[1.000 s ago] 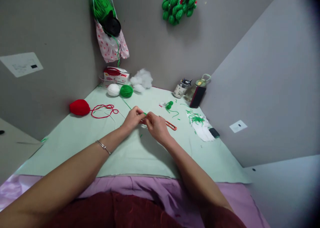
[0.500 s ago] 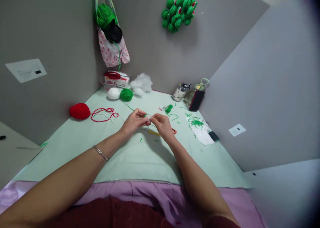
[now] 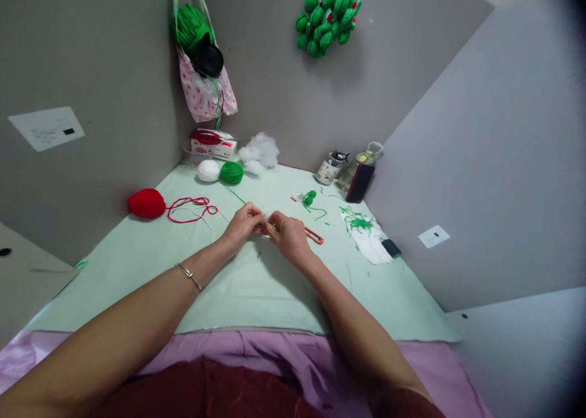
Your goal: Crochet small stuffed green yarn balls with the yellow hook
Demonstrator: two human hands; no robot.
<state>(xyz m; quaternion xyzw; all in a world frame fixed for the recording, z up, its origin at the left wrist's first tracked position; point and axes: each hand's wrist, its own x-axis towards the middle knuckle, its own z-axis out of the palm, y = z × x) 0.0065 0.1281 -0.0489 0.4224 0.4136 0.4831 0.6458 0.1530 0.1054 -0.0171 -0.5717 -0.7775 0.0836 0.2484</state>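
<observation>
My left hand [image 3: 243, 227] is closed in a pinch, thumb against fingers, with a tuft of white stuffing [image 3: 265, 218] at its fingertips. My right hand [image 3: 289, 236] meets it from the right, its fingers curled together. A bit of green yarn work [image 3: 275, 226] shows between the fingertips; the fingers hide most of it. Just beyond my right hand lies an orange cutter [image 3: 315, 235] on the table. Farther back is a small green knitted piece [image 3: 310, 198] with a loose yarn tail.
A red yarn ball [image 3: 146, 203] trails loops at the left. White [image 3: 208, 171] and green [image 3: 231, 172] yarn balls and a heap of stuffing [image 3: 259, 153] sit at the back. Green scraps [image 3: 359, 223], a phone [image 3: 360, 183] and a pen cup [image 3: 328, 170] occupy the right side.
Both hands have moved slightly down toward the table and closed in on each other. The yellow-handled hook that lay beneath them is now out of sight, and more of the orange cutter shows.
</observation>
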